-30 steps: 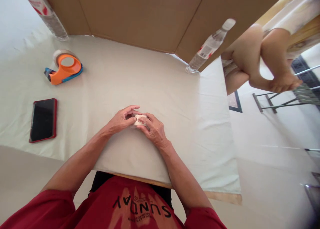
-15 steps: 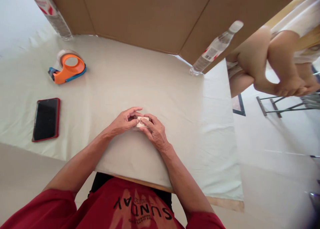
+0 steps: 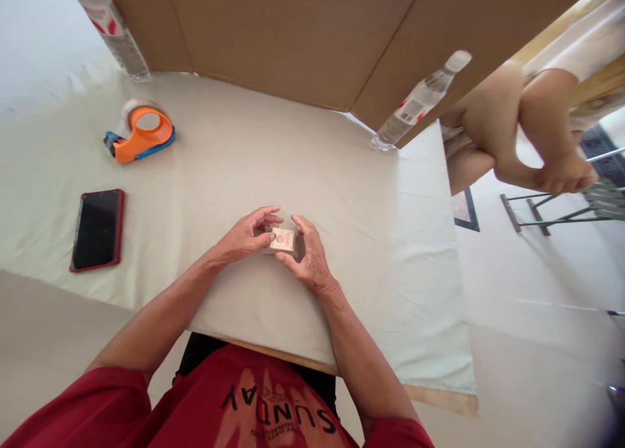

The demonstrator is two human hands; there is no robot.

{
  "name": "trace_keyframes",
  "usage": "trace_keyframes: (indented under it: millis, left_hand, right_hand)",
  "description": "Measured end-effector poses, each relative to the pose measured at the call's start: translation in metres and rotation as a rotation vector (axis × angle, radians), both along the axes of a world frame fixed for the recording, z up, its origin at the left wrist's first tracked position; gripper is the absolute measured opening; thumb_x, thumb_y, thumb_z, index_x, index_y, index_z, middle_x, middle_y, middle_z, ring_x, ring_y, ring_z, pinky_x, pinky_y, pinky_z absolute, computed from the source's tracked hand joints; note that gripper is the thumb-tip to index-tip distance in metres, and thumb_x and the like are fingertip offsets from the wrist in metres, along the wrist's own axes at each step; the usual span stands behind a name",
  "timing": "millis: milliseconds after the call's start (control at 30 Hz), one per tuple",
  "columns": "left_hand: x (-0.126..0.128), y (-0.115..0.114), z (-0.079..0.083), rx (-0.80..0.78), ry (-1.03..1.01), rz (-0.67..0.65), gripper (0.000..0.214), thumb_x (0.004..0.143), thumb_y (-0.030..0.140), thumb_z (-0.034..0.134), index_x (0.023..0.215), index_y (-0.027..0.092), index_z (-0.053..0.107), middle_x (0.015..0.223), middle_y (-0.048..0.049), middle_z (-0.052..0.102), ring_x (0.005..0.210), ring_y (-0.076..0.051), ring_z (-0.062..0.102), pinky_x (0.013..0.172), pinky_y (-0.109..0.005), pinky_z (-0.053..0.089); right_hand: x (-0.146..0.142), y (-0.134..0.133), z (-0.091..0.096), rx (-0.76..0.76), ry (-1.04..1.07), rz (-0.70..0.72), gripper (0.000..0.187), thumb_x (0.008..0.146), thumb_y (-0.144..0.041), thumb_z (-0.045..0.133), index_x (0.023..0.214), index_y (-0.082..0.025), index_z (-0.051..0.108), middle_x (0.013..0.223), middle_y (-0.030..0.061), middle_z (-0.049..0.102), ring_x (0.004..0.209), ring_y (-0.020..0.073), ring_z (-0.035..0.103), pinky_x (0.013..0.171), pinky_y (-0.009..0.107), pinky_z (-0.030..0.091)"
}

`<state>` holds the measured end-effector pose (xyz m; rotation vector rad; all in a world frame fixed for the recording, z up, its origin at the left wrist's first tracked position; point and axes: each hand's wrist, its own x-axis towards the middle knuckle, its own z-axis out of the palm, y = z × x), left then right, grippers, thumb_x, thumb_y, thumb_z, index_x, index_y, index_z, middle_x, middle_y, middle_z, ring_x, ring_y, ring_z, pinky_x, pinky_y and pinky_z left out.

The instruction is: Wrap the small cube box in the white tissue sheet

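Note:
A small white box (image 3: 283,239) with reddish print on top, with what looks like clear plastic around it, rests on the cloth in front of me. My left hand (image 3: 251,233) grips its left side, thumb on the top edge and fingers curled behind. Around the right side, my right hand (image 3: 310,256) is spread, thumb and fingers apart, holding nothing. Whether a fingertip of it touches the clear plastic I cannot tell.
A phone in a red case (image 3: 97,230) and an orange tape dispenser (image 3: 149,135) lie to the left. Two water bottles (image 3: 413,106) stand against a brown cardboard panel (image 3: 288,38) at the back. Beyond the table's right side a person's legs and hands (image 3: 561,174) show.
My right hand has let go of the box and opened to the right, baring the printed top. My left hand keeps its hold. The view has shifted slightly.

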<state>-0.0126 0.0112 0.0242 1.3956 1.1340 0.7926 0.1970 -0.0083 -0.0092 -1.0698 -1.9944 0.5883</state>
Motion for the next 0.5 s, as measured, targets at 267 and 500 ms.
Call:
trace_keyframes:
  millis: [267,500]
  left_hand:
    - [0.0017,0.0013,-0.0019,0.018,-0.042,-0.020,0.065,0.078,0.027,0.064,0.140,0.016,0.051,0.120,-0.0118,0.069,0.092,-0.017,0.062,0.081,-0.030,0.049]
    - [-0.0018,0.0020,0.0009,-0.009,-0.010,0.032,0.064,0.076,0.028,0.067,0.138,0.016,0.055,0.113,-0.0109,0.070,0.100,-0.021,0.065,0.087,-0.033,0.052]
  right_hand:
    - [-0.0053,0.0002,0.0024,0.042,-0.081,0.032,0.042,0.090,-0.037,0.063,0.130,-0.025,0.056,0.122,0.0136,0.065,0.115,0.0311,0.061,0.100,0.054,0.047]
    - [-0.0008,-0.0007,0.0058,0.088,-0.009,-0.054,0.058,0.085,-0.042,0.064,0.139,-0.026,0.047,0.138,0.0162,0.054,0.130,0.0339,0.052,0.107,0.058,0.044]
